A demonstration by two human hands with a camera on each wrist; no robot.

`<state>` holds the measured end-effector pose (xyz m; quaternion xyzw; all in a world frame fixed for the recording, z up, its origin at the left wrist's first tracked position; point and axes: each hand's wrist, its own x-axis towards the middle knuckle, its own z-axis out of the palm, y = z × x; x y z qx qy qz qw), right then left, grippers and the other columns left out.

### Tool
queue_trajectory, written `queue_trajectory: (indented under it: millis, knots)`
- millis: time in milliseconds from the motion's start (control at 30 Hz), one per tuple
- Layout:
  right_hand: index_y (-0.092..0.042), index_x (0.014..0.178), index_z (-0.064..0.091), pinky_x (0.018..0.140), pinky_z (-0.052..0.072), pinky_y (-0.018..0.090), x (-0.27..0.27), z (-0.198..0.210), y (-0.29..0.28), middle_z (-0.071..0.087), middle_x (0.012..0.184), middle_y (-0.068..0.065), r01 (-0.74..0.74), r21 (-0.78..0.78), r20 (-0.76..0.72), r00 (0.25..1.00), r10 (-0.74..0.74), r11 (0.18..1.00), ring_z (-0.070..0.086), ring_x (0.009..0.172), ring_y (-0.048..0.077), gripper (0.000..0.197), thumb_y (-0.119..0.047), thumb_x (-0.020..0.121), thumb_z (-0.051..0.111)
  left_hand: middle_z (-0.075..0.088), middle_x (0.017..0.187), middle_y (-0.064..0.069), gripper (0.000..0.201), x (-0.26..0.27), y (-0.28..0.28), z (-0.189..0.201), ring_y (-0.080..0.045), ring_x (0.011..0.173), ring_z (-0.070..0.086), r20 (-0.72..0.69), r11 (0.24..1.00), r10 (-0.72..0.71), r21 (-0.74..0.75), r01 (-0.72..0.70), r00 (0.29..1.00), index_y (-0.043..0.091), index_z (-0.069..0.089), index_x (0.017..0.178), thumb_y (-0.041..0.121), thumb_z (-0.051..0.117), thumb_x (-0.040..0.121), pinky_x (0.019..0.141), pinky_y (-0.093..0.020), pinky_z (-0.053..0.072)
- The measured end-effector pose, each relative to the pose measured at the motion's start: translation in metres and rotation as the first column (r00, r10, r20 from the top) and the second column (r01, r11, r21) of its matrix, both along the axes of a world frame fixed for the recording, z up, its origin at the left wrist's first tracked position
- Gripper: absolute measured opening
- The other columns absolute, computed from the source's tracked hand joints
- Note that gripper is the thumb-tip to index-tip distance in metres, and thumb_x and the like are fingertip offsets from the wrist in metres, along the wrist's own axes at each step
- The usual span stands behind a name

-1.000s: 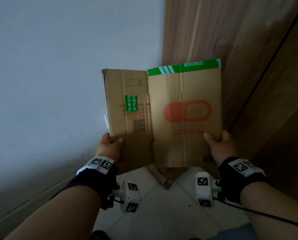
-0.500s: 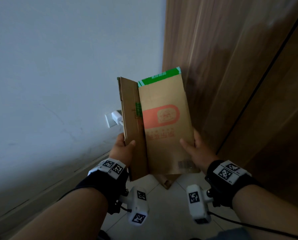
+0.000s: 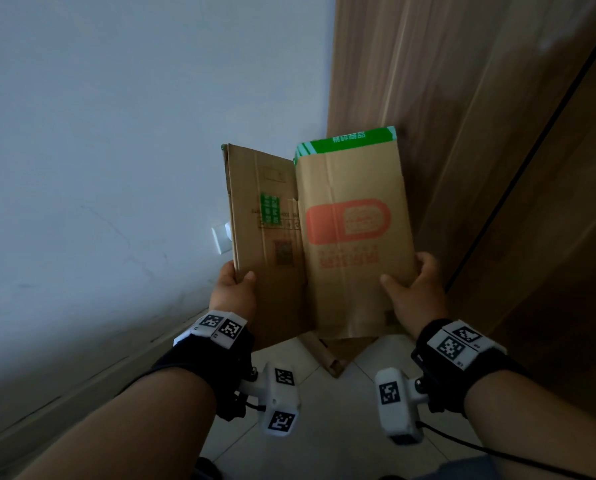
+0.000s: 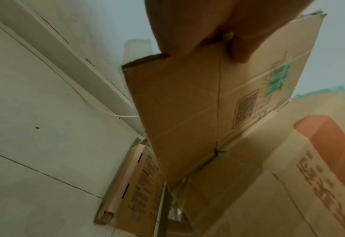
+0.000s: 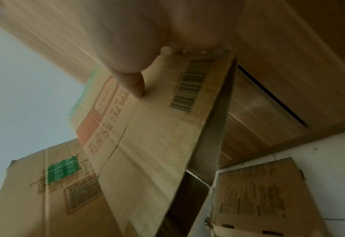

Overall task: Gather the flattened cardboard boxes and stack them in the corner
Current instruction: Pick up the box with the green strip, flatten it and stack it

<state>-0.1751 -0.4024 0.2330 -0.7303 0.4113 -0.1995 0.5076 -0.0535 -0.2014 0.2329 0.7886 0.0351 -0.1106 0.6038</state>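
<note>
Two bare hands carry one flattened brown cardboard box with an orange oval print and a green tape strip along its top edge (image 3: 353, 230), held upright and partly spread like an open book, probably so it can be squared up before it goes down. The left hand (image 3: 233, 289) pinches the narrower panel at its lower outer edge, thumb on the near face; the right hand (image 3: 416, 292) clamps the wider panel the same way, thumb across the front and fingers behind. Below the box, at about six o'clock from it, another flattened printed cardboard piece (image 4: 135, 190) already lies on the pale tiled floor (image 3: 327, 441), tucked into the corner where the white wall (image 3: 116, 150) meets the wood-grain panel (image 3: 480, 116). That looks like the start of the stack, so the held box seems bound for a place on top of it. Room is tight at twelve and three o'clock, where wall and wood close in; a white wall socket (image 3: 222, 237) sits just past the box's left edge at nine o'clock. Open floor lies only toward six o'clock.
</note>
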Motion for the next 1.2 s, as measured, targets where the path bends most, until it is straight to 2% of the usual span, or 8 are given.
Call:
queue_trajectory:
  millis: [100, 233, 500, 633, 733, 900, 1033, 1200]
  knots:
    - [-0.026, 0.147, 0.019, 0.102, 0.044, 0.043, 0.001, -0.006, -0.007, 0.038, 0.147, 0.009, -0.012, -0.006, -0.095, 0.995, 0.012, 1.0, 0.046, 0.127, 0.031, 0.084, -0.036, 0.079, 0.066, 0.061, 0.1, -0.002, 0.03, 0.001, 0.0, 0.001, -0.025, 0.093, 0.059, -0.005, 1.0, -0.013, -0.005, 0.013, 1.0, 0.02, 0.053, 0.122, 0.017, 0.045, 0.093, 0.092, -0.039, 0.05]
    - [-0.035, 0.149, -0.001, 0.11, 0.034, 0.052, -0.002, -0.007, -0.011, 0.021, 0.156, 0.008, -0.039, 0.053, -0.19, 0.981, 0.048, 0.998, 0.032, 0.139, 0.034, 0.111, -0.052, 0.068, 0.071, 0.064, 0.101, -0.004, 0.025, 0.005, 0.002, 0.004, -0.027, 0.097, 0.062, -0.031, 0.998, -0.016, -0.057, 0.014, 0.999, 0.023, 0.057, 0.114, 0.02, 0.046, 0.092, 0.095, -0.043, 0.05]
    - [-0.033, 0.151, 0.004, 0.114, 0.027, 0.049, -0.007, 0.003, -0.007, 0.023, 0.158, 0.002, -0.231, 0.331, -0.046, 0.965, 0.26, 0.915, 0.029, 0.141, 0.028, 0.099, -0.068, 0.07, 0.049, 0.067, 0.107, -0.009, 0.023, 0.013, -0.001, 0.016, -0.03, 0.104, 0.061, -0.152, 0.902, -0.035, -0.429, -0.035, 0.988, 0.022, 0.058, 0.111, 0.015, 0.045, 0.094, 0.098, -0.051, 0.046]
    - [-0.039, 0.149, 0.007, 0.108, 0.034, 0.051, -0.005, 0.004, 0.003, 0.028, 0.154, 0.0, -0.302, 0.448, 0.092, 0.952, 0.292, 0.841, 0.04, 0.132, 0.027, 0.074, -0.042, 0.088, 0.049, 0.066, 0.097, -0.005, 0.021, 0.014, -0.003, 0.015, -0.027, 0.096, 0.06, -0.161, 0.865, -0.085, -0.503, -0.008, 0.983, 0.02, 0.058, 0.106, 0.013, 0.042, 0.095, 0.095, -0.047, 0.047]
    - [-0.043, 0.147, 0.005, 0.096, 0.043, 0.044, -0.004, 0.002, 0.004, 0.028, 0.154, 0.003, -0.371, 0.455, 0.141, 0.928, 0.346, 0.81, 0.042, 0.124, 0.026, 0.082, -0.024, 0.087, 0.058, 0.066, 0.097, -0.004, 0.023, 0.014, -0.002, 0.016, -0.027, 0.093, 0.06, -0.163, 0.864, -0.093, -0.503, -0.001, 0.982, 0.019, 0.058, 0.112, 0.014, 0.042, 0.095, 0.093, -0.045, 0.047]
    - [-0.042, 0.148, -0.004, 0.109, 0.033, 0.045, -0.006, 0.0, -0.001, 0.019, 0.157, 0.001, -0.538, 0.356, 0.105, 0.836, 0.539, 0.764, 0.029, 0.139, 0.024, 0.127, -0.012, 0.057, 0.08, 0.067, 0.112, -0.011, 0.017, 0.015, 0.0, 0.016, -0.032, 0.106, 0.061, -0.199, 0.889, -0.062, -0.457, -0.037, 0.978, 0.022, 0.061, 0.099, 0.017, 0.046, 0.093, 0.099, -0.053, 0.046]
    - [-0.041, 0.149, 0.0, 0.106, 0.037, 0.035, -0.004, -0.003, 0.004, 0.025, 0.154, -0.003, -0.584, 0.122, -0.051, 0.804, 0.593, 0.802, 0.037, 0.13, 0.012, 0.108, -0.007, 0.076, 0.072, 0.065, 0.111, -0.011, 0.021, 0.014, -0.003, 0.016, -0.031, 0.105, 0.06, -0.217, 0.866, -0.082, -0.498, -0.038, 0.973, 0.02, 0.058, 0.108, 0.015, 0.043, 0.095, 0.098, -0.051, 0.046]
    - [-0.033, 0.144, 0.034, 0.098, 0.04, 0.029, -0.001, -0.003, 0.003, 0.054, 0.133, 0.004, -0.323, -0.203, -0.179, 0.94, 0.289, 0.924, 0.053, 0.117, 0.025, 0.057, -0.008, 0.093, 0.041, 0.065, 0.11, -0.012, 0.029, 0.008, -0.007, 0.019, -0.03, 0.097, 0.062, -0.194, 0.845, -0.145, -0.534, 0.019, 0.97, 0.015, 0.052, 0.123, 0.015, 0.044, 0.095, 0.091, -0.048, 0.05]
